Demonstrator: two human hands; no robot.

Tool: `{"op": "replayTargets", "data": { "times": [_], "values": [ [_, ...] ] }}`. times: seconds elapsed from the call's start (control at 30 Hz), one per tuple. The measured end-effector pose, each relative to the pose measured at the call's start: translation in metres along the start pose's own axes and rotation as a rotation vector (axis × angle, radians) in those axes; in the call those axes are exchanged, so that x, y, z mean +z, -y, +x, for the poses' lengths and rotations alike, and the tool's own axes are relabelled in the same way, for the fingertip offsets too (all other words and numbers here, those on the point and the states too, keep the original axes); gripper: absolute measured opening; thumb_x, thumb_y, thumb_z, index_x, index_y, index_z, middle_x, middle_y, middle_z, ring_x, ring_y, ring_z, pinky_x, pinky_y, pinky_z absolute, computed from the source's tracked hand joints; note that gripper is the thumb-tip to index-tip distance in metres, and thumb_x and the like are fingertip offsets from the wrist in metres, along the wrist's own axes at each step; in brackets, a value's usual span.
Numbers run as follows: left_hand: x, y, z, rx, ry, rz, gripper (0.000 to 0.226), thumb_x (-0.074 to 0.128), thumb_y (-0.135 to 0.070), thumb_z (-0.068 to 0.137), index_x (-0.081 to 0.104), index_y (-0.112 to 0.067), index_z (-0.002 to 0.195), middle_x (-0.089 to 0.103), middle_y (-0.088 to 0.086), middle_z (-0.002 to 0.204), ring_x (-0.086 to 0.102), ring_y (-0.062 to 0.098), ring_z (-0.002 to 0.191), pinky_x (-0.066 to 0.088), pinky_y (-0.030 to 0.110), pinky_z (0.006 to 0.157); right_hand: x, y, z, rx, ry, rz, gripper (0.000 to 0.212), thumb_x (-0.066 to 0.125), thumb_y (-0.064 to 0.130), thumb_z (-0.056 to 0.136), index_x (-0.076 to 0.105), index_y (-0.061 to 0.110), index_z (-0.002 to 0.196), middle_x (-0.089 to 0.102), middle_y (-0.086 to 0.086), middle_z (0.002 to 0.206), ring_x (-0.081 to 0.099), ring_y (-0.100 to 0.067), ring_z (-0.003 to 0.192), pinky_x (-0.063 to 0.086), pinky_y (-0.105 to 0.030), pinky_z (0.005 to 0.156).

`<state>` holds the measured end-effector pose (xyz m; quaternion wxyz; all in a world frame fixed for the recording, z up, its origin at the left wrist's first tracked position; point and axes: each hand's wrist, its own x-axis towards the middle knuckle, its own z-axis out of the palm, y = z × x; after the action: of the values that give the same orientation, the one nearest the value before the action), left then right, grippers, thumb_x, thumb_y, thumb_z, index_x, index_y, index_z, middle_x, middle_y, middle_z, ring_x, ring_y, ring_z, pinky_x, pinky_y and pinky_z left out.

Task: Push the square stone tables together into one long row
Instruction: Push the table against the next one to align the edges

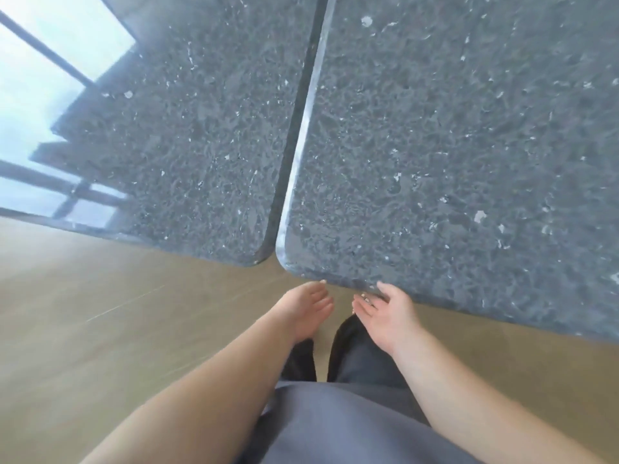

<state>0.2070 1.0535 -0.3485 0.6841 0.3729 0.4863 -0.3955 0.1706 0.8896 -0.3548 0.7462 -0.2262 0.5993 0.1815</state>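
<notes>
Before two open hands (348, 309), two stone tables (469, 145).

Left stone table (187, 128): dk grey granite-type top w/ pale flecks, polished, glossy, mirroring window light at its far-left corner; rounded corner smooth.

Right stone table (469, 145), just beside the left one: same speckled stone, polished; bevelled edge facing the left table is catching a bright, smooth highlight.

Floor (83, 313), below the left table's near edge: tan wood-look boards, matt to satin, faint seam lines showing.

Trousers (361, 356), below the right table's near corner: black cloth, matt.

Shirt (335, 426), below the trousers: grey-blue woven cloth, matt, smooth.
</notes>
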Motion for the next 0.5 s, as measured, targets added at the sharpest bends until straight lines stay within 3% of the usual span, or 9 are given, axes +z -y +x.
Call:
{"op": "replayTargets", "data": {
  "times": [0.07, 0.17, 0.23, 0.33, 0.5],
  "values": [
    [0.007, 0.006, 0.012, 0.066, 0.012, -0.088, 0.033, 0.055, -0.014, 0.104, 0.050, -0.009, 0.136, 0.046, 0.011, 0.155, 0.047, 0.028, 0.140, 0.039, 0.037, 0.113, 0.004, 0.006, 0.005, 0.021, 0.012, 0.062, 0.038, 0.053, 0.033, 0.104, 0.055, 0.001, 0.124, 0.053, -0.020, 0.141, 0.046, -0.032, 0.139, 0.038, -0.043, 0.116],
    [0.014, 0.009, 0.024, 0.120, 0.024, -0.209, 0.044, 0.058, -0.015, 0.103, 0.046, -0.016, 0.145, 0.060, 0.007, 0.142, 0.063, 0.019, 0.116, 0.051, 0.032, 0.095, 0.013, 0.006, 0.010, 0.041, 0.004, 0.132, 0.062, 0.050, 0.045, 0.104, 0.040, 0.002, 0.146, 0.042, -0.015, 0.157, 0.033, -0.027, 0.150, 0.027, -0.039, 0.123],
    [0.015, 0.013, 0.032, 0.173, 0.063, -0.236, 0.043, 0.055, -0.011, 0.105, 0.044, -0.019, 0.145, 0.058, 0.009, 0.144, 0.063, 0.022, 0.121, 0.052, 0.039, 0.100, 0.013, 0.002, 0.016, 0.024, -0.002, 0.159, 0.054, 0.048, 0.045, 0.104, 0.048, 0.001, 0.135, 0.045, -0.013, 0.156, 0.038, -0.025, 0.147, 0.030, -0.038, 0.121],
    [0.016, 0.017, 0.034, 0.208, 0.105, -0.225, 0.039, 0.051, -0.010, 0.106, 0.042, -0.014, 0.143, 0.056, 0.013, 0.145, 0.058, 0.029, 0.131, 0.042, 0.047, 0.115, 0.010, -0.005, 0.022, -0.027, 0.018, 0.191, 0.045, 0.047, 0.043, 0.105, 0.056, 0.000, 0.114, 0.053, -0.014, 0.147, 0.047, -0.024, 0.141, 0.035, -0.038, 0.120],
    [0.012, 0.016, 0.031, 0.177, 0.028, -0.161, 0.044, 0.055, -0.014, 0.104, 0.039, -0.004, 0.144, 0.057, 0.010, 0.143, 0.058, 0.025, 0.132, 0.047, 0.033, 0.108, 0.010, -0.010, 0.020, -0.177, 0.029, 0.328, 0.030, 0.057, 0.027, 0.103, 0.059, 0.001, 0.118, 0.064, -0.017, 0.130, 0.062, -0.029, 0.118, 0.044, -0.044, 0.113]
  ]
}}
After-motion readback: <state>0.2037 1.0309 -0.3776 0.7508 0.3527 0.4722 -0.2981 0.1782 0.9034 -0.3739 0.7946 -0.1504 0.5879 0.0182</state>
